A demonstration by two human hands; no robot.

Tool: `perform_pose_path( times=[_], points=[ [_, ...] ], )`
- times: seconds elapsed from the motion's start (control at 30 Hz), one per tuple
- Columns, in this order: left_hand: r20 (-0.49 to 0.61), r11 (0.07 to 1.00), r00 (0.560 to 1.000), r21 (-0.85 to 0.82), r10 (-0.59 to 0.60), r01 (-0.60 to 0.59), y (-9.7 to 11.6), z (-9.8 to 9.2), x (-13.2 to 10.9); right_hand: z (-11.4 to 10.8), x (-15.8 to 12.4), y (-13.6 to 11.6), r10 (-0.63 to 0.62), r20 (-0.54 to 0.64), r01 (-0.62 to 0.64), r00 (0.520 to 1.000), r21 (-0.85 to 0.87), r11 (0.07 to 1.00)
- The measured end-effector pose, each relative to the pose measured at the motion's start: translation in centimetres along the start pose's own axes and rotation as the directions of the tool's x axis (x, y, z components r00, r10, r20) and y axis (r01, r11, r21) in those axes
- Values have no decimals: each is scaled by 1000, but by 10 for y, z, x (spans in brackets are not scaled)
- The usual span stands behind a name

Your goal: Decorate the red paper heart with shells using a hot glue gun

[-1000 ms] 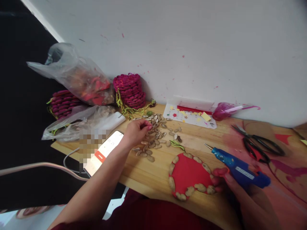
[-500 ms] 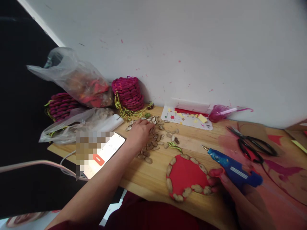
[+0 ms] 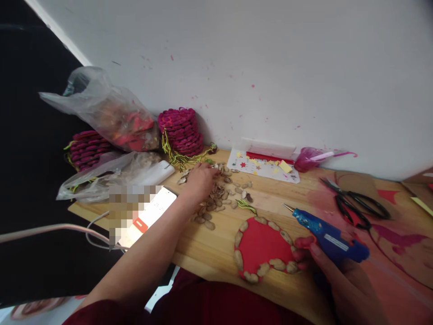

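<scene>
**On the tabletop's near half: one hand in the shells, the other on the glue gun**

At the middle of the wooden tabletop (image 3: 216, 253) lies a loose heap of peanut shells (image 3: 221, 195). The left hand (image 3: 199, 180) rests on the heap's 10 o'clock side, fingers curled down among the shells. Its grip is narrow, and whether a shell is pinched in it cannot be told.

From that hand, at about 4 o'clock and near the tabletop's front edge, lies a red disc (image 3: 260, 246) whose rim is lined almost all round with peanut shells laid end to end. The right hand (image 3: 338, 275) is much the nearer to the disc. Its fingertips touch the disc's rim at 3 to 4 o'clock, while its grip is closed round the handle of a blue glue gun (image 3: 329, 235). The gun's long axis runs from 4 to 10 o'clock, and its metal nozzle stands just off the disc's rim at 2 o'clock, aimed towards the heap.

Further out:
- Black scissors (image 3: 361, 204) lie at 2 o'clock from the gun.
- A lit phone (image 3: 149, 214) on its cable lies at 8 o'clock from the left hand.
- Against the wall stand two stacks of magenta woven pieces (image 3: 182, 131), clear plastic bags (image 3: 108, 108) and a sheet of star stickers (image 3: 260, 167).
</scene>
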State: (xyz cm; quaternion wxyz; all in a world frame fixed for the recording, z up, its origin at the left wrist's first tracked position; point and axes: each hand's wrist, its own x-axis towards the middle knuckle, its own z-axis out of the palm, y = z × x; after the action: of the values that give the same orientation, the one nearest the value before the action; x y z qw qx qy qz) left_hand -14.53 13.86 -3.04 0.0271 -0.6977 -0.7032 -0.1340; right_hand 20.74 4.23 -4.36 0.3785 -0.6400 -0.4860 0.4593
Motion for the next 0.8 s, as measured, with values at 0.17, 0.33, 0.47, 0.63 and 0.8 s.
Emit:
perform_pose_path(
  times=[0.17,0.33,0.47,0.63,0.8],
  points=[
    [-60,997,995,-22,-78,76,-8,-7,-4,3,-3,-10,50,28,-51,998,17,999],
    [-22,996,999,-75,-41,39,-4,-8,-7,1,-3,-8,86,24,-86,996,-15,996],
    [-31,993,998,-106,-51,48,-7,-9,-3,1,-3,-10,64,42,-63,997,-9,998],
    [-15,993,993,14,-121,121,-21,-10,1,7,-5,-21,54,22,-54,998,41,998],
    [25,984,984,42,-175,173,-31,-13,-2,6,-2,-28,43,-19,-45,999,-85,995]
  ],
)
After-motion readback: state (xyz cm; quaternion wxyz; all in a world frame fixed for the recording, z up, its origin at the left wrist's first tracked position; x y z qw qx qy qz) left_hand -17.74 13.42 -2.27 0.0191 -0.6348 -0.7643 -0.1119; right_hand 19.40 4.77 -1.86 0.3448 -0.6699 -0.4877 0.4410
